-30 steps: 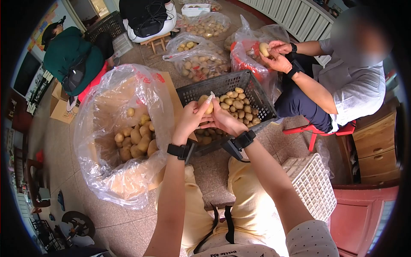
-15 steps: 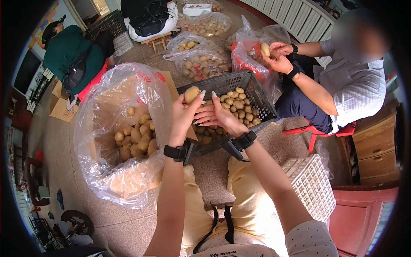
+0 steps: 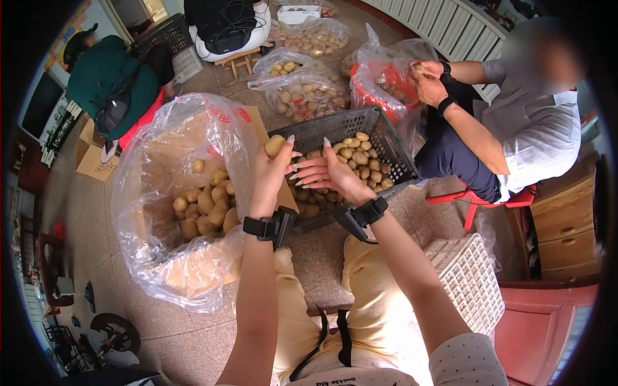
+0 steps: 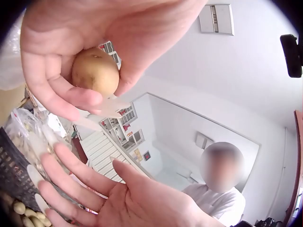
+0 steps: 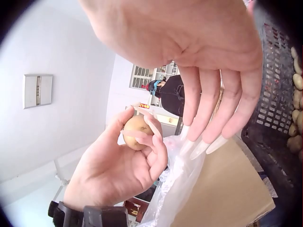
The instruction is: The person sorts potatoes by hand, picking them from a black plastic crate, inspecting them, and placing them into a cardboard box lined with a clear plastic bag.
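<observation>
My left hand grips a pale yellow potato between thumb and curled fingers, over the left edge of the black plastic crate. In the left wrist view the potato sits in the curl of the fingers, its round end showing. My right hand is held over the crate, palm turned toward the left hand, long-nailed fingers extended and holding nothing. Beneath and beyond it lie several small potatoes in the crate.
Left of the crate stands a cardboard box lined with clear plastic, with larger potatoes inside. Bags of potatoes lie behind. At the right a seated person handles a potato by a red container. A white basket stands near my right knee.
My left hand has moved left with the potato, away from my right hand, whose fingers have spread apart. The seated person's hands have drawn slightly back from above the red container.
</observation>
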